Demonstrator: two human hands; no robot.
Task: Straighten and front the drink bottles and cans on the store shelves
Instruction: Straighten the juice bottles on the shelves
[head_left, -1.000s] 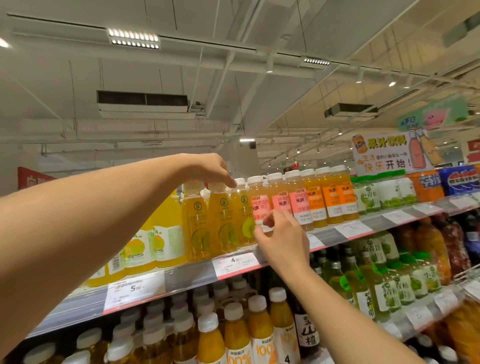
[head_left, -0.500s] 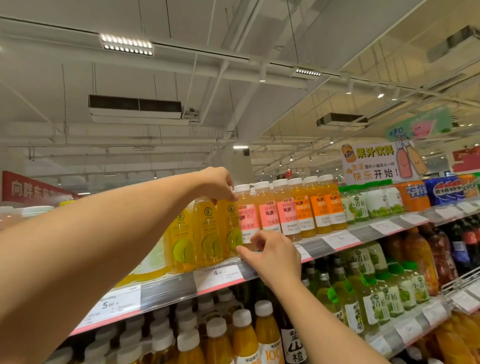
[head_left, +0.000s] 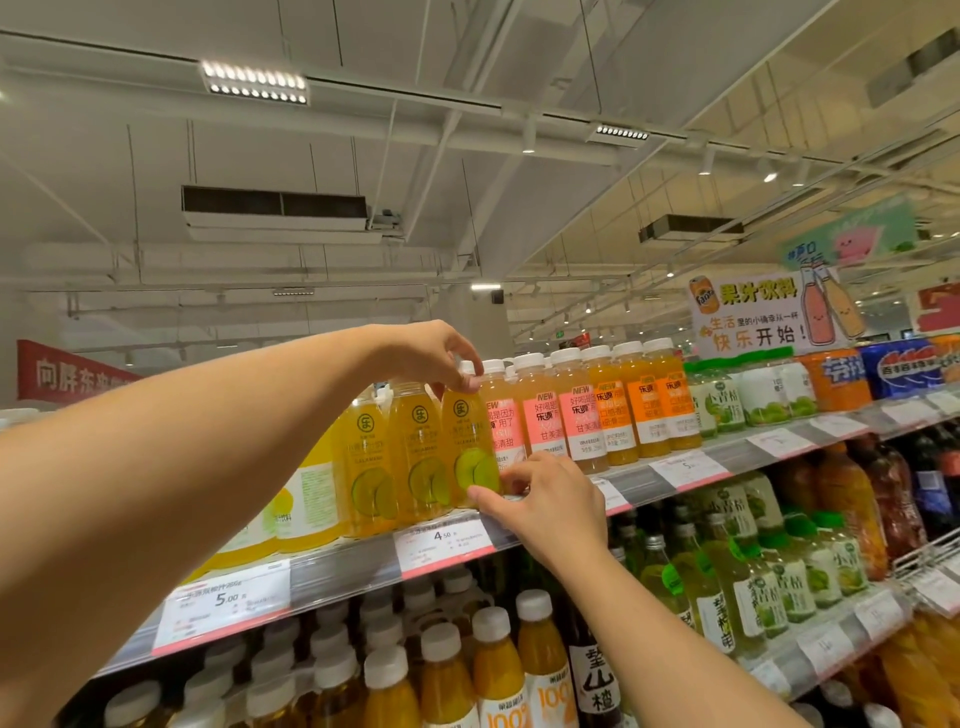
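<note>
Fronting step, frame centre: left hand (head_left: 441, 353) pinches lime bottle (head_left: 470, 447) cap, right hand (head_left: 545, 499) grips its base. Next: square label forward.

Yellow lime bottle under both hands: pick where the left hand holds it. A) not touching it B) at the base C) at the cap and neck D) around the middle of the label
C: the left hand pinches the yellow lime bottle at its cap and neck, while the right hand holds it near the base.
</note>
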